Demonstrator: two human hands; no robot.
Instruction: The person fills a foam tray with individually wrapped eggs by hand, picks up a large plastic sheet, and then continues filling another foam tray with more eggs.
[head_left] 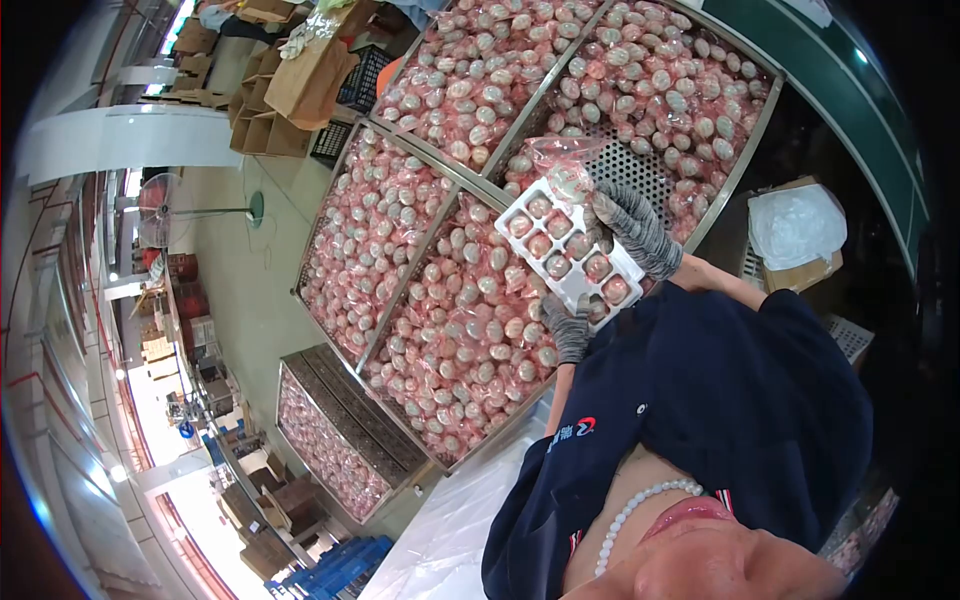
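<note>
A white plastic egg tray (520, 226) is held tilted in front of my chest, with reddish, film-wrapped eggs (557, 266) in many of its cups. My left hand (568, 332), in a grey knit glove, grips the tray's near left edge. My right hand (638, 232), gloved the same way, reaches over the tray's far right side. Its fingers close on a wrapped egg (570, 184) in clear and pink plastic at the tray's upper end. The fingertips are partly hidden. Beneath the tray stands a metal-framed sorting table (490, 188) heaped with wrapped eggs.
Dividers split the table into several bays; a perforated black base (628, 170) shows in one. A lower egg bin (325, 440) stands left. Cardboard boxes (310, 85) and a floor fan (165, 210) stand beyond. A carton with a white plastic bag (797, 228) is at right.
</note>
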